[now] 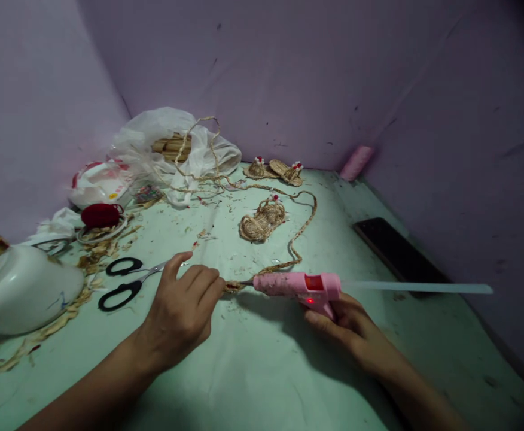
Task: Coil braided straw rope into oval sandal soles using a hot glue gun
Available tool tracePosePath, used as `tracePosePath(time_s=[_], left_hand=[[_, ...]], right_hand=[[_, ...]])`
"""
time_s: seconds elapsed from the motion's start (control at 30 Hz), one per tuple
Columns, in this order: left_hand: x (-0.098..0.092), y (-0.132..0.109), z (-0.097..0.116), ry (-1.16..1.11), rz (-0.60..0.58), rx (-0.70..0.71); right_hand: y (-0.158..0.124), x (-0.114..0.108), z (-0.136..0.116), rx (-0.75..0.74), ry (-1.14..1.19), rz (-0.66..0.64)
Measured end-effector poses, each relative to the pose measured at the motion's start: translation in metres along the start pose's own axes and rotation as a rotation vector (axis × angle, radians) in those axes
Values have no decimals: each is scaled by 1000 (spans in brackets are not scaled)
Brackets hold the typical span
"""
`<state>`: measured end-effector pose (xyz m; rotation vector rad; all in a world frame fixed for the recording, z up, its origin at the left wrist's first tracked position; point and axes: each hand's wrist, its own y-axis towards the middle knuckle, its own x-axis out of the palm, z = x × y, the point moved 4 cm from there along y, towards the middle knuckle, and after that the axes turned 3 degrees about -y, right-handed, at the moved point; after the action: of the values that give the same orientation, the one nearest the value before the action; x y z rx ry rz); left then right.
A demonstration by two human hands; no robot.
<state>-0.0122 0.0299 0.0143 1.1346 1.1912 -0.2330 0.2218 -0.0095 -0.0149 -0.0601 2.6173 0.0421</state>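
Observation:
My right hand [349, 326] grips the handle of a pink glue gun [289, 284], whose red light is lit. A long translucent glue stick [419, 287] sticks out of its back. The gun's nozzle points left at a small piece of coiled braided straw cord [232, 288], touching or nearly touching it. My left hand [181, 305] pinches that piece between closed fingers, which hide part of it; its index finger is raised. From there the braided cord [309, 222] winds back across the table. Scissors with black handles [125, 281] lie beside my left hand.
A small woven slipper piece [262, 220] lies mid-table, with a slipper pair [274, 172] behind. A phone [396, 248] and a pink roll [357, 163] are right. Plastic bags [163, 129], red yarn [101, 215], straw scraps and a white ceramic pot [24, 290] stand left. Walls close the back and sides.

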Motion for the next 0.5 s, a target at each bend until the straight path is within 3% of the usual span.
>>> tracePosePath(time_s=[0.13,0.5], left_hand=[[0,-3,1,7,34,75],[1,-2,3,34,78,104]], right_hand=[[1,0,-2,0,10,4],[-3,-1,8,53,23,32]])
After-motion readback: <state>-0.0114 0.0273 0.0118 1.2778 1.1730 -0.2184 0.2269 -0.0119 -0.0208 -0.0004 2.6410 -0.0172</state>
